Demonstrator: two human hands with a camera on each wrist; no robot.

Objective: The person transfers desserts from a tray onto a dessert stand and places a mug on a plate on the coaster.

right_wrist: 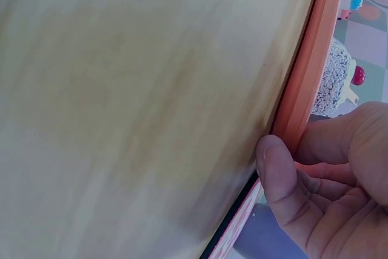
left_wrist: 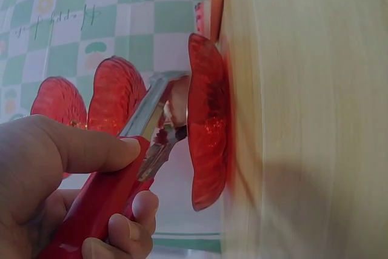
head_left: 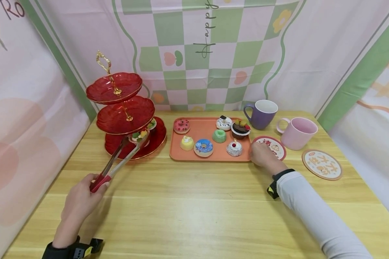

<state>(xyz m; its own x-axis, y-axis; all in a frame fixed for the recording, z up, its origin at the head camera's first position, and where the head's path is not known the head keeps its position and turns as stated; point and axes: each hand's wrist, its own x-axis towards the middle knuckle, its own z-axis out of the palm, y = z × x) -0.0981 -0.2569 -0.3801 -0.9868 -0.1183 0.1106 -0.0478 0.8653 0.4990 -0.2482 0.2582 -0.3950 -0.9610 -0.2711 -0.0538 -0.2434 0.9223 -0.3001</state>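
My left hand (head_left: 84, 199) grips the red handles of metal tongs (head_left: 116, 169). Between the tong tips is a small fruit-topped cake (head_left: 139, 136), at the lowest plate (head_left: 160, 136) of a red three-tier stand (head_left: 126, 115). In the left wrist view, my thumb (left_wrist: 100, 150) lies along one red handle and the fingers curl beneath. My right hand (head_left: 264, 156) pinches the near right corner of an orange tray (head_left: 201, 131). The right wrist view shows thumb and fingers at the tray's rim (right_wrist: 309, 83).
On the tray sit several toy sweets, among them a blue donut (head_left: 203, 148), a pink donut (head_left: 181, 126) and a cherry-topped cake (head_left: 234, 148). To its right stand a purple mug (head_left: 262, 115), a pink mug (head_left: 298, 135) and two round coasters (head_left: 322, 164). Patterned cloth (head_left: 207, 79) hangs behind.
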